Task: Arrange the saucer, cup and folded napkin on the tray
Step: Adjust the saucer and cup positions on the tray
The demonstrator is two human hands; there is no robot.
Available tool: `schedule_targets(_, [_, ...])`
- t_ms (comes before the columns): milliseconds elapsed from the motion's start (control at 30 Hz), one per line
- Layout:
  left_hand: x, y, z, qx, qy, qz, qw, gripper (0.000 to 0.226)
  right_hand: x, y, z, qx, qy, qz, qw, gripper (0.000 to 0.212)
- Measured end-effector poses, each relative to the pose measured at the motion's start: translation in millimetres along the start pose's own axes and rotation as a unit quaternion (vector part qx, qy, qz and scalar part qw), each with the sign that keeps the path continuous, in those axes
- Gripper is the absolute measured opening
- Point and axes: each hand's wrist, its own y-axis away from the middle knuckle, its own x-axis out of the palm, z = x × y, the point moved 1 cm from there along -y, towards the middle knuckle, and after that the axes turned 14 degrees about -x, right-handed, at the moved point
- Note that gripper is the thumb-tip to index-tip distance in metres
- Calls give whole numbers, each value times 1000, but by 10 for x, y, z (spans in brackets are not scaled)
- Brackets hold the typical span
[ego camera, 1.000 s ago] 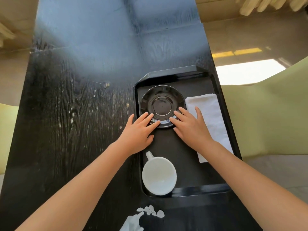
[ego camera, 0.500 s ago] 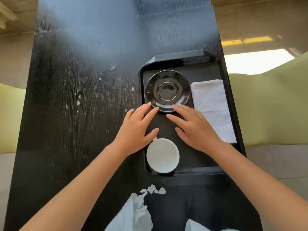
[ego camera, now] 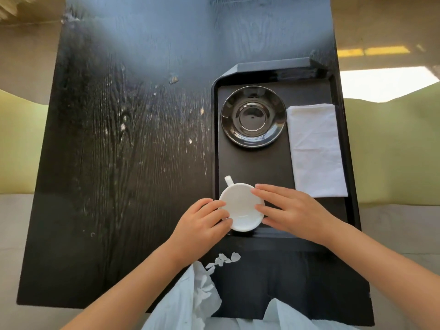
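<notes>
Head view, the only one here: both hands are on the white cup (ego camera: 241, 207), which sits in the near corner of the black tray (ego camera: 273, 67). The left hand (ego camera: 202, 222) has its fingers curled against the cup's near-left rim, and the right hand (ego camera: 290, 210) lies with fingers spread across the opposite rim and side. So it's a loose two-sided cradle, neither hand fully closed. I can't tell if the cup has left the tray floor yet.

Beyond the fingertips, further up the tray, sits the dark saucer (ego camera: 253, 116), empty, with its centre well showing. The folded napkin (ego camera: 315, 148) lies past the right hand, along the tray's right side, just beside the saucer.

My take on the step: the cup probably goes onto the saucer. Lift straight up first so the base clears the near tray lip, then carry it forward and set it in that centre well (glossy saucer, could skate if nudged sideways). The handle (ego camera: 229, 181) points away from the left hand, so keep it off the saucer rim. The tabletop (ego camera: 131, 139) doesn't come into it.
</notes>
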Motion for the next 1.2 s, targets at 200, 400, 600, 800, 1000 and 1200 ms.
schedule_targets(200, [-35, -199, 80, -89, 12, 26, 996, 16, -3, 5, 61, 87, 17, -38, 995, 28])
schedule_targets(400, [18, -319, -61, -211, 131, 62, 967, 39, 85, 40, 119, 187, 18, -61, 980, 33])
schedule_targets(600, [2, -454, -122, -218, 132, 47, 966, 38, 30, 45, 67, 204, 15, -62, 977, 35])
schedule_targets(800, [35, -569, -90, -219, 129, 33, 967, 36, -9, 51, -66, 207, 13, -59, 976, 28])
schedule_targets(1000, [50, -571, -85, -226, 116, 32, 967, 38, 2, 53, -82, 209, 7, -54, 976, 32])
schedule_targets(1200, [-64, -626, -66, -213, 102, 18, 972, 56, -45, 101, -80, 229, -2, -75, 971, 48])
